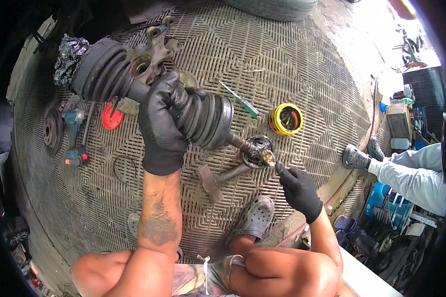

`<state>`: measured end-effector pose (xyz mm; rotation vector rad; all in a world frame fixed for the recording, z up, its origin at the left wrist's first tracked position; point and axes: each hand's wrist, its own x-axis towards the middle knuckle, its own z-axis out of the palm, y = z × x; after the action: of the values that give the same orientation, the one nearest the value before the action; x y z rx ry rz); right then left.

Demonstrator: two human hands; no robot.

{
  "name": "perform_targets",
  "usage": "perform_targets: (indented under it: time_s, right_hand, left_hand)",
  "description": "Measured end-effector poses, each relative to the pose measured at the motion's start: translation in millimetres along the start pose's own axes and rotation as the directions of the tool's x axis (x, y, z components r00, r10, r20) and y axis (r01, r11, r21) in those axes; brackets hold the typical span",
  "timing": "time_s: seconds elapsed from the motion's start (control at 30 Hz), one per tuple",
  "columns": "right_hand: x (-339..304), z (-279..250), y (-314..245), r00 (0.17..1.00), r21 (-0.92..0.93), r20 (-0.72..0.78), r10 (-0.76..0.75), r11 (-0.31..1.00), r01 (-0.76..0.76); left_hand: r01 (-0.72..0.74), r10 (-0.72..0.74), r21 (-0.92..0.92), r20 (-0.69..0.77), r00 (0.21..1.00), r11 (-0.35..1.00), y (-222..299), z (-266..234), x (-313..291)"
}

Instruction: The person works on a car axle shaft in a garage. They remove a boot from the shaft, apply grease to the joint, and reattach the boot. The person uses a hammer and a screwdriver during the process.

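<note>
A drive axle shaft (137, 91) slants across the middle, with my left hand (163, 121) in a black glove wrapped round it. Ribbed black rubber boots sit either side of that hand: a larger boot (100, 70) and a smaller boot (210, 120). Crumpled foil (70, 59) covers the far left end. Beyond the smaller boot, the greasy splined end (243, 143) reaches over a round, grease-coated dark part (251, 159). My gloved right hand (301, 190) is closed on a small tool whose tip carries yellowish grease (269, 158); its kind is unclear.
A yellow tub (272, 124) with dark grease and a green-handled screwdriver (249, 107) stand beyond. A hammer (210, 184) lies below. Leftward are a red lid (112, 118), a cordless impact driver (74, 131), a brake disc (51, 131); behind, a steering knuckle (156, 52). Another person's leg (406, 171) is at right.
</note>
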<state>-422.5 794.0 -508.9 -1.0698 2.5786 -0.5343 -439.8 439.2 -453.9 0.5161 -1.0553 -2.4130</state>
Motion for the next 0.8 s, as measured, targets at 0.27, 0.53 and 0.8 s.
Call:
perform_targets:
  time_s: [0.27, 0.53, 0.8]
  right_hand:
    - [-19, -33, 33, 0.964, 0.365, -0.045, 0.263, 0.902, -0.229]
    - [76, -50, 101, 0.975, -0.416, -0.124, 0.186, 0.882, -0.221]
    - [115, -9, 107, 0.962, -0.538, 0.054, 0.268, 0.819, -0.198]
  left_hand:
    - [0.026, -0.026, -0.039, 0.017, 1.000, 0.999, -3, -16, 6]
    - [0.060, -0.058, -0.094, 0.020, 0.998, 0.994, 0, -1, -2]
    - [0.030, -0.031, -0.029, -0.003, 1.000, 0.999, -1, -2, -9]
